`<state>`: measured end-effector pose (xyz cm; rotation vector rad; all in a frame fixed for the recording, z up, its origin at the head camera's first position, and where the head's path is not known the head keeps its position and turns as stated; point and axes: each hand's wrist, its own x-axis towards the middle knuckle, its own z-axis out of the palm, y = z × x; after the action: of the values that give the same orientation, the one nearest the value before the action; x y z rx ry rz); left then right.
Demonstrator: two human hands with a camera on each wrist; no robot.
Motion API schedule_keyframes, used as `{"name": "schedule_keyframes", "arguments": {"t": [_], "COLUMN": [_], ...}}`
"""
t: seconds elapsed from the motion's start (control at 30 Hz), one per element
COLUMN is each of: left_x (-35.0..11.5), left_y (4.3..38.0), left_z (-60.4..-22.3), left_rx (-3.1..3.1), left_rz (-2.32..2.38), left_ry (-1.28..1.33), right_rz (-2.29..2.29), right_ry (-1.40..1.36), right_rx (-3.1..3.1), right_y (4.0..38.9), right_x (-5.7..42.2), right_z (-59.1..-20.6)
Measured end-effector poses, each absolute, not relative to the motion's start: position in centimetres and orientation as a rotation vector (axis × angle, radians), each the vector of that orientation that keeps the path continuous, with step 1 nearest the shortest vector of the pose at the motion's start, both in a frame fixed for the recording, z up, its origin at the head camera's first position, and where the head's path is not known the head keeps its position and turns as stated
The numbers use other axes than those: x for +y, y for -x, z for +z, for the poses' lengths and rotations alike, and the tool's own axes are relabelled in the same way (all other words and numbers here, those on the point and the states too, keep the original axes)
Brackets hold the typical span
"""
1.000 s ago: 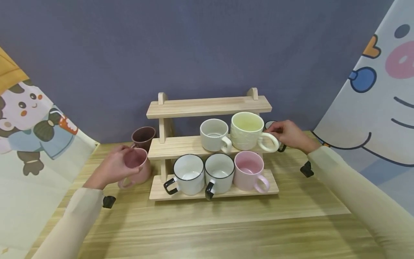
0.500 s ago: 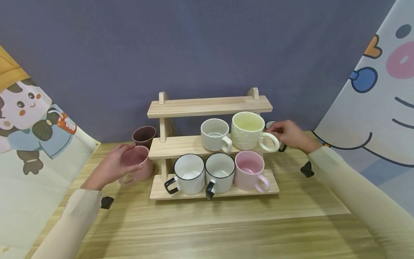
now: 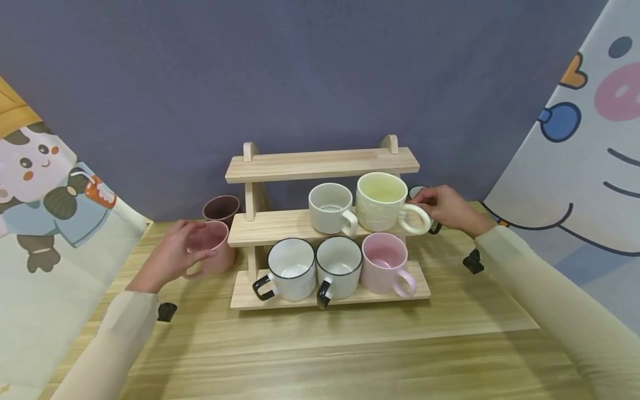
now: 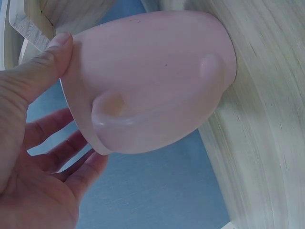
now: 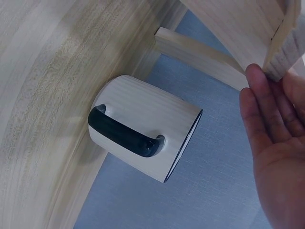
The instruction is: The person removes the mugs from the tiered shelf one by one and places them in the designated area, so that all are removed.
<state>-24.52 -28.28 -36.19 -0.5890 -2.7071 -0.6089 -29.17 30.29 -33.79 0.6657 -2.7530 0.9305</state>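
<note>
Our left hand (image 3: pixel 172 256) grips the pink mug (image 3: pixel 212 246); our right hand (image 5: pixel 274 157), fingers relaxed, could topple the cream mug (image 3: pixel 382 201) off the rack's (image 3: pixel 320 164) right edge.

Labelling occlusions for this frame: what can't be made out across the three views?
- White mug with black handle: in the head view, almost wholly hidden behind the right hand and the cream mug.
- Right hand's contact: its fingers are cut off by the right wrist view's edge, so any touch on the mug is unclear.
- Pink mug: its inside is unseen in the left wrist view; the left hand covers its near side in the head view.
- Brown cup: lower part hidden behind the pink mug and wooden rack.
</note>
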Motion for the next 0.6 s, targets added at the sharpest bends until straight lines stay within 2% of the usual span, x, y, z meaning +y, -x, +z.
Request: {"name": "schedule_keyframes", "arguments": {"t": [0.4,0.6], "left_x": [-27.9,-25.6], "left_y": [24.2,23.3], "left_z": [-35.6,-33.4], "left_rx": [-2.689,-2.641], "left_rz": [-0.610,-0.608], "left_ry": [0.574,0.627], "right_rz": [0.924,0.930], "right_ry": [-0.663,-0.651], "right_rx": [-2.759,-2.760], "right_y": [29.3,29.2], "right_x": [30.2,30.2], "right_z": [-33.9,-33.9]}}
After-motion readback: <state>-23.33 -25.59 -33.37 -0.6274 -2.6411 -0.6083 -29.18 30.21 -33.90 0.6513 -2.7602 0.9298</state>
